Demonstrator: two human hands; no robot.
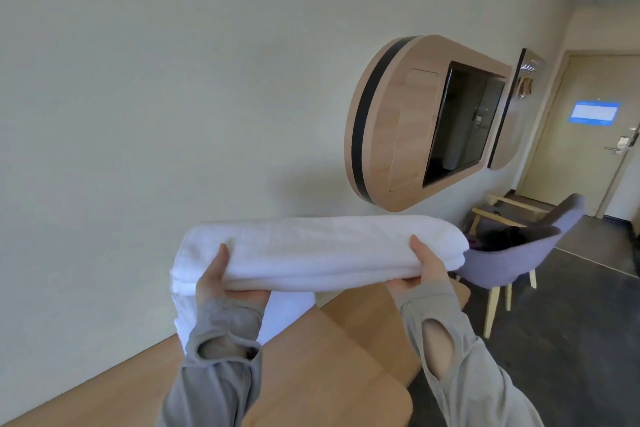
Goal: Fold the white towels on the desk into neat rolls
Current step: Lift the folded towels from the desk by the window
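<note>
A white towel (318, 250), folded into a long thick bundle, is lifted above the wooden desk (311, 357). My left hand (221, 281) grips its left part from below, thumb on top. My right hand (426, 267) grips the right part the same way. Both arms wear grey sleeves. More white towel (287, 308) shows below the bundle, between my left arm and the wall; I cannot tell whether it is a separate towel or a hanging end.
The desk runs along a pale wall. A wood-framed wall unit with a dark screen (457, 125) hangs to the right. A purple chair (519, 253) with wooden legs stands past the desk's end. A door (588, 135) is at the far right.
</note>
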